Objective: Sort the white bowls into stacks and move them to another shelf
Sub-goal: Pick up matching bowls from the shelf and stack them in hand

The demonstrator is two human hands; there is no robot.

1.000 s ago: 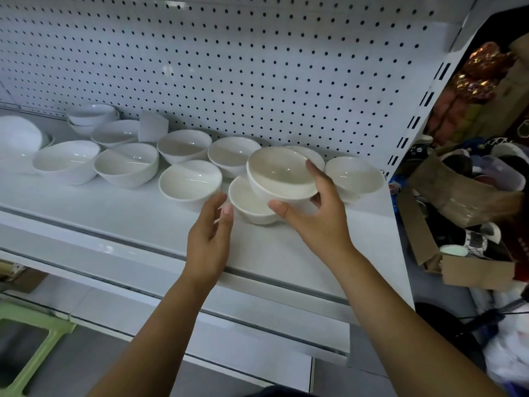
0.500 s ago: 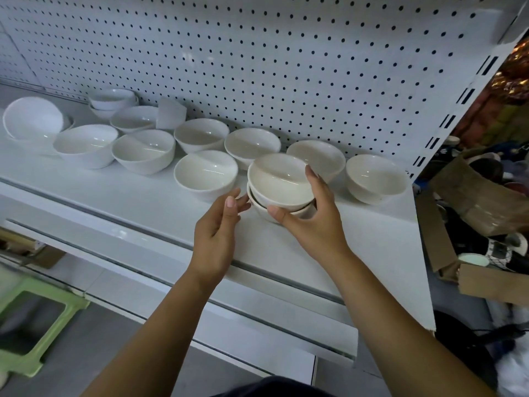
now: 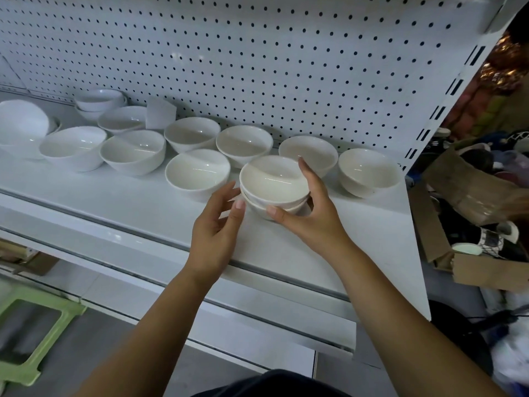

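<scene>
Moved since a second ago: top bowl (image 3: 272, 179) brought down from above and now nested in the lower bowl (image 3: 257, 209); camera closer and turned a little to the right.
Two-bowl stack (image 3: 274, 193): on the shelf (image 3: 114, 196) toward its right end, near the front edge, seemingly resting on it.
Right hand (image 3: 312, 222): wrapped round the stack, thumb on the near side, fingers up over the far rim.
Left hand (image 3: 214, 233): relaxed and fairly wide, holding nothing, fingertips at the stack's left side; contact hard to tell.
Done: this one pair nested; another small stack (image 3: 98, 100) standing at the back left.
Left: judged an early stage, with eight single bowls loose, among them the nearest bowl (image 3: 197, 171) just left of the stack and the end bowl (image 3: 367, 170) at the right; nothing yet carried to another shelf.
Surface: smooth white metal, backed by a pegboard (image 3: 257, 67) with a white card (image 3: 160, 113) leaning on it.
Room: lower shelf (image 3: 257, 319) beneath; green stool (image 3: 31, 348) on the floor at left; cardboard boxes (image 3: 463, 181) and jumbled goods at right.
</scene>
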